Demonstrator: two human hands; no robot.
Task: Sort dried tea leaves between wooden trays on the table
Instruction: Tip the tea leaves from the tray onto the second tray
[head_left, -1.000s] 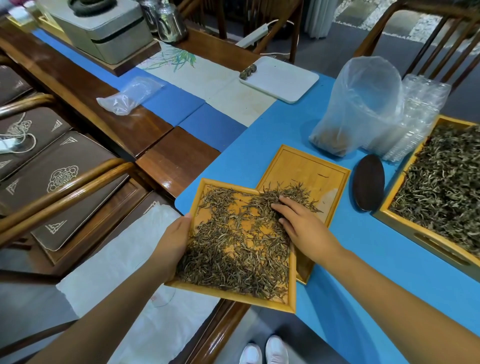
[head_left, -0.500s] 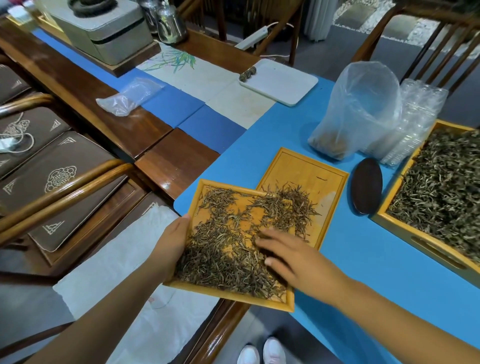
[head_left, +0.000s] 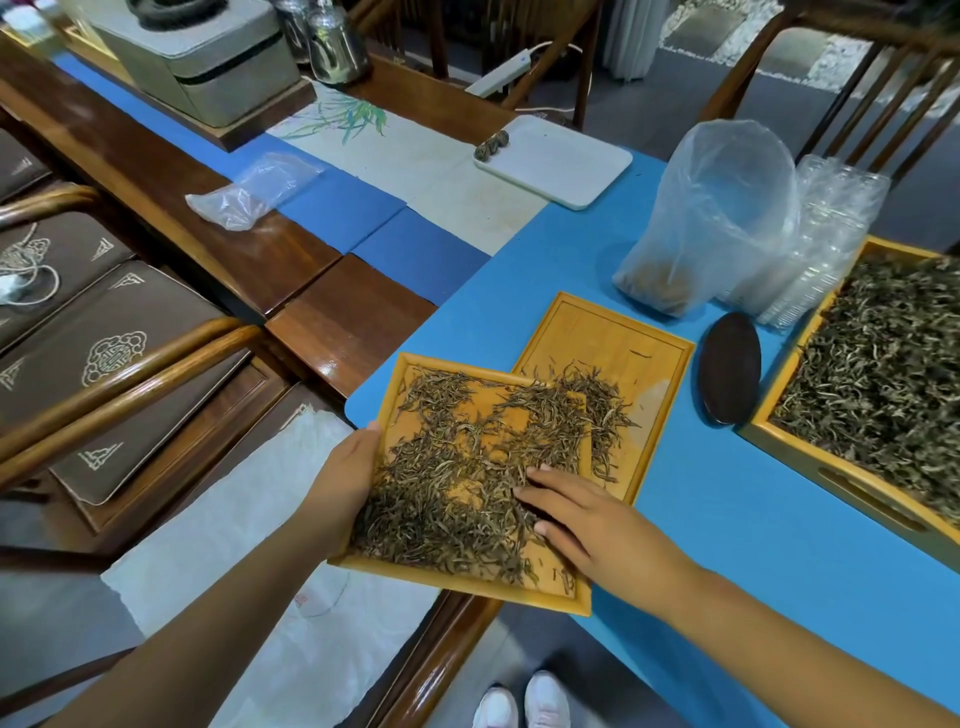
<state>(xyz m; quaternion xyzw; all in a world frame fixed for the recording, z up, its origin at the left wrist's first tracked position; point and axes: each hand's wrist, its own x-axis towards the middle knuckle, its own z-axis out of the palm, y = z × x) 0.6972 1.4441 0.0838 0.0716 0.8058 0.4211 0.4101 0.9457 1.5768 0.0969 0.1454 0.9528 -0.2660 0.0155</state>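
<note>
A small wooden tray (head_left: 470, 590) spread with dried tea leaves (head_left: 447, 499) juts over the near table edge. My left hand (head_left: 345, 475) grips its left rim. My right hand (head_left: 574, 517) lies flat on the leaves at the tray's lower right, fingers spread and pointing left. Behind it, partly overlapped by the first tray, a second wooden tray (head_left: 623, 338) rests on the blue cloth with a small heap of leaves (head_left: 597, 400) at its near end. At the right edge stands a large wooden tray (head_left: 831, 470) filled with greener tea leaves.
A dark oval dish (head_left: 730, 369) lies between the second tray and the large one. Behind stand a clear plastic bag (head_left: 711, 218), stacked clear containers (head_left: 826, 234) and a white tray (head_left: 556, 161). Wooden chairs (head_left: 119, 364) sit to the left, below the table edge.
My right hand has drawn back from the far right corner of the held tray to its near right part, leaving a small heap of leaves on the second tray. My left hand kept its grip.
</note>
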